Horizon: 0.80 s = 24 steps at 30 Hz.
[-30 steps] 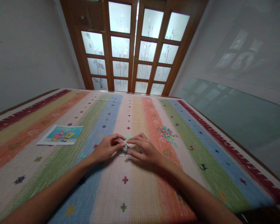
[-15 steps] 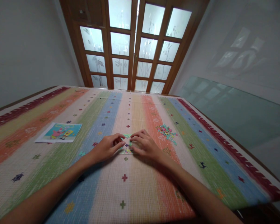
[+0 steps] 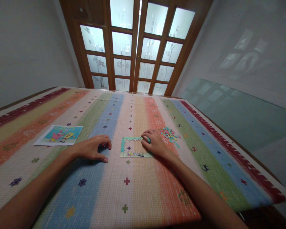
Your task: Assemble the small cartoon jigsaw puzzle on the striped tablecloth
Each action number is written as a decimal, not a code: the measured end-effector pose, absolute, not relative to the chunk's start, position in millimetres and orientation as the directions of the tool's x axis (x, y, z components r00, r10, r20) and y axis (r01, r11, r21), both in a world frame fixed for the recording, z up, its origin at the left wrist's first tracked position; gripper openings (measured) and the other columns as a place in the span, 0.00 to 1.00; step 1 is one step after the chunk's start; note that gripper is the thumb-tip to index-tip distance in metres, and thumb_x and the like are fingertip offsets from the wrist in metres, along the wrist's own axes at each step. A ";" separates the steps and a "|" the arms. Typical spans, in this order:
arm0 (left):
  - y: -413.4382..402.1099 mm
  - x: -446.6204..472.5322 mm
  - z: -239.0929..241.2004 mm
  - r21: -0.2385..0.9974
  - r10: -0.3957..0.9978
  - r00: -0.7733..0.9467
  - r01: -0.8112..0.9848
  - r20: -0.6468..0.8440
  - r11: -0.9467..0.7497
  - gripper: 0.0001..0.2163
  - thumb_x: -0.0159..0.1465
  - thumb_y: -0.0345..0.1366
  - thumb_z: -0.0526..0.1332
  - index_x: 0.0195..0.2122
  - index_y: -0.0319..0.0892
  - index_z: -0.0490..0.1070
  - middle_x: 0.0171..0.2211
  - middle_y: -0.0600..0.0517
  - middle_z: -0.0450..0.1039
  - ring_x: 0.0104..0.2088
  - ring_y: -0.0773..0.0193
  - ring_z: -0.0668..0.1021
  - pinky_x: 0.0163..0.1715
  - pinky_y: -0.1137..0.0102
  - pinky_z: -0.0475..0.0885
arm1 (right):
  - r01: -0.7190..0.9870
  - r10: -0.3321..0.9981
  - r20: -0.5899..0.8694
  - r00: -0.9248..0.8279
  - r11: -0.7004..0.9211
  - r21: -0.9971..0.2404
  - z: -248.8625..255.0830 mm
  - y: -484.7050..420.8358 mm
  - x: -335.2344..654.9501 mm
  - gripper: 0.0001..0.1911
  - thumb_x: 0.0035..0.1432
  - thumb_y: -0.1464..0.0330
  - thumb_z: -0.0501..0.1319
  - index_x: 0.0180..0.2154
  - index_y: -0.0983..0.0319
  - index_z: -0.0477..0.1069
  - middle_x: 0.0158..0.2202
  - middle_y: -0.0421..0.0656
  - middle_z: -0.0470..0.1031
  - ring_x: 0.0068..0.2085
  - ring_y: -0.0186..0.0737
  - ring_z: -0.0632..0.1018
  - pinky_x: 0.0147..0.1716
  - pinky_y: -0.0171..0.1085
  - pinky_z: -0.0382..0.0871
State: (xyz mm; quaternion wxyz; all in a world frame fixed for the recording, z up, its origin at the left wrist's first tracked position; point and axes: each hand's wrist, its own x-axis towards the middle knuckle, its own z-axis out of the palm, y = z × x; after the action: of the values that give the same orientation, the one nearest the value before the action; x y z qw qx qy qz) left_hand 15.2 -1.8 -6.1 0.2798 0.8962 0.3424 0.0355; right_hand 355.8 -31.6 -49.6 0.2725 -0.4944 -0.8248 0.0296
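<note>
A partly joined jigsaw puzzle border (image 3: 123,147) lies flat on the striped tablecloth, with cloth showing through its middle. My right hand (image 3: 154,143) rests over its right side, fingers bent and closed around a small teal puzzle piece (image 3: 147,139). That hand hides the border's right part. Left of the border, and apart from it, is my left hand (image 3: 96,148), its fingers curved and the thumb spread away from them. I see nothing between them.
A heap of loose puzzle pieces (image 3: 170,136) lies just beyond my right hand. At the left is a printed cartoon picture (image 3: 62,135). The striped tablecloth (image 3: 112,190) covers the table, and wooden glazed doors (image 3: 135,47) stand behind it.
My left hand has moved left, off the puzzle border. My right hand has shifted right and slightly away from me, uncovering more of the border.
</note>
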 end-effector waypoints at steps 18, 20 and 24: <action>-2.0 25.6 -17.0 0.562 0.713 0.698 0.617 -0.067 -0.551 0.16 0.61 0.51 0.63 0.31 0.42 0.69 0.28 0.53 0.70 0.30 0.61 0.70 0.32 0.69 0.63 | 0.774 0.812 0.425 -0.400 0.548 -0.318 -49.2 -33.6 355.1 0.07 0.64 0.69 0.62 0.40 0.61 0.79 0.44 0.49 0.80 0.45 0.48 0.75 0.49 0.48 0.67; -2.6 26.4 -17.6 0.568 0.715 0.697 0.611 -0.056 -0.551 0.16 0.62 0.51 0.63 0.31 0.42 0.69 0.28 0.52 0.70 0.30 0.61 0.71 0.32 0.69 0.63 | 0.764 0.801 0.442 -0.404 0.561 -0.318 -50.4 -33.3 354.8 0.07 0.65 0.70 0.62 0.40 0.61 0.79 0.43 0.49 0.81 0.44 0.47 0.75 0.48 0.48 0.68; -3.4 27.8 -16.9 0.580 0.713 0.700 0.598 -0.040 -0.554 0.16 0.62 0.51 0.63 0.30 0.43 0.67 0.27 0.53 0.69 0.29 0.61 0.70 0.31 0.69 0.63 | 0.753 0.784 0.462 -0.415 0.581 -0.310 -52.6 -32.5 354.1 0.08 0.65 0.70 0.61 0.38 0.60 0.80 0.41 0.47 0.81 0.43 0.47 0.76 0.48 0.48 0.68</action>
State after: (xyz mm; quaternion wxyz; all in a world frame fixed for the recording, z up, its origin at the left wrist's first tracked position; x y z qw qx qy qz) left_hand 27.8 -3.4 -16.9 0.2883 0.8757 0.3742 0.1004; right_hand 354.1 -32.5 -52.6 0.2893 -0.4571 -0.8406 0.0269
